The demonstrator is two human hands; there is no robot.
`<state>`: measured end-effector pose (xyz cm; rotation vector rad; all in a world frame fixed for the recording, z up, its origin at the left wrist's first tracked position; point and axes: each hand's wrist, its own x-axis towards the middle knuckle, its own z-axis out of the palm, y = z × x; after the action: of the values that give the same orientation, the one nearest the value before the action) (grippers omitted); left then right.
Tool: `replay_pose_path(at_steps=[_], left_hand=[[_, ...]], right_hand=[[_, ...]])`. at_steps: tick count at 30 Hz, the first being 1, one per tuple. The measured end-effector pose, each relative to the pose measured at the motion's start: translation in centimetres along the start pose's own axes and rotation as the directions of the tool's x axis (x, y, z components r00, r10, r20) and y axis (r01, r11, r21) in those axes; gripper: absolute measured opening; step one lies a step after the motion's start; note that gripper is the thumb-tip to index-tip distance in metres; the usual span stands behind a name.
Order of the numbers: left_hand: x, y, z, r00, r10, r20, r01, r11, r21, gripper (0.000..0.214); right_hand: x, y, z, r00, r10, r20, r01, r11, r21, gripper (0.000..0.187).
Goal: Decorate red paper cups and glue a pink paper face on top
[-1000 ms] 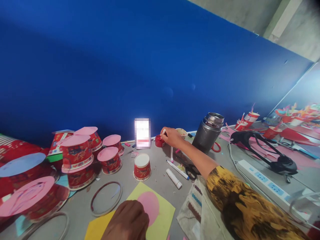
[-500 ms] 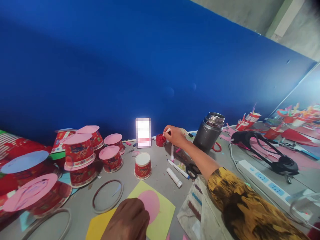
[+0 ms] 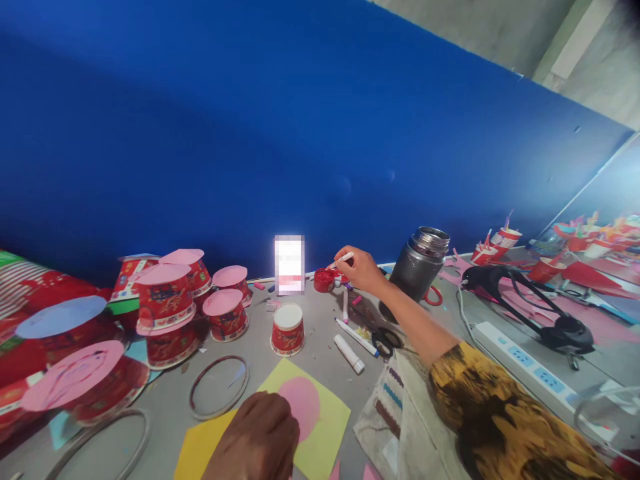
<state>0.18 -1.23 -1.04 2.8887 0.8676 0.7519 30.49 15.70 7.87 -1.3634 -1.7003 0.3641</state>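
brush (image 3: 343, 259) in raised r hand (image 3: 361, 269), over red pot (image 3: 324, 279)

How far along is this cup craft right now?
Done: several upturned red cups already carry pink paper discs. In hand: the right hand holds a white stick over a small red paint pot; the left hand presses a pink circle on yellow paper. Left: one upturned cup shows no pink disc.

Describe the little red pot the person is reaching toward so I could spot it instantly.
Follow the blue wall down to the grey table. Beside the glowing phone, under the right hand, sits the small red pot, open-topped and far smaller than the paper cups.
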Motion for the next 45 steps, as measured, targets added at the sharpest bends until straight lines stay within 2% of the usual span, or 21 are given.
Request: replay_pose_path(at_steps=[4,6,8,10,14,18,21,25,29,35,45], left_hand=[[0.5,1.6,-1.2,0.997,0.018,0.072,-0.026,0.994,0.104,0.029],[0.7,2.9,-1.8,0.985,0.005,0.172,-0.027,0.992,0.127,0.028],[1.0,4.3,-2.1,0.971,-0.113,0.213,0.081,0.985,0.150,0.022],[1.1,5.5,-2.1,0.939,-0.247,0.240,0.207,0.961,0.181,0.023],[1.1,7.0,-2.0,0.902,-0.311,0.299,0.256,0.944,0.209,0.030],[0.8,7.4,-1.8,0.900,-0.300,0.318,0.223,0.941,0.256,0.046],[0.6,7.5,-1.5,0.897,-0.306,0.320,0.222,0.936,0.274,0.054],[0.3,7.6,-1.0,0.886,-0.360,0.293,0.283,0.919,0.274,0.055],[-0.1,7.6,-0.6,0.891,-0.368,0.264,0.298,0.915,0.270,0.063],[-0.1,7.5,-0.7,0.891,-0.348,0.292,0.269,0.922,0.278,0.063],[0.6,7.7,-1.1,0.854,-0.366,0.371,0.271,0.920,0.283,0.055]], right_hand=[[-3.0,-2.2,-1.6,0.997,0.055,0.048,-0.063,0.982,0.178,0.033],[-5.2,-3.4,-1.6,0.993,0.087,0.083,-0.107,0.957,0.270,0.042],[-7.7,-4.6,-1.0,0.980,0.134,0.148,-0.189,0.865,0.466,0.045],[-10.3,-5.5,0.0,0.967,0.162,0.198,-0.246,0.803,0.543,0.046],[-14.9,-6.2,2.2,0.936,0.168,0.308,-0.307,0.815,0.491,0.035],[-17.7,-6.0,3.1,0.951,0.079,0.300,-0.203,0.889,0.411,0.027],[-18.5,-5.8,3.2,0.967,0.026,0.254,-0.106,0.945,0.309,0.019],[-18.7,-5.8,3.4,0.973,-0.056,0.225,0.006,0.976,0.218,0.013],[-18.6,-6.0,3.8,0.960,-0.197,0.196,0.160,0.969,0.190,0.013],[-18.6,-5.8,4.0,0.919,-0.344,0.196,0.318,0.936,0.149,0.013],[-18.6,-5.8,4.3,0.887,-0.423,0.182,0.400,0.904,0.151,0.010]])
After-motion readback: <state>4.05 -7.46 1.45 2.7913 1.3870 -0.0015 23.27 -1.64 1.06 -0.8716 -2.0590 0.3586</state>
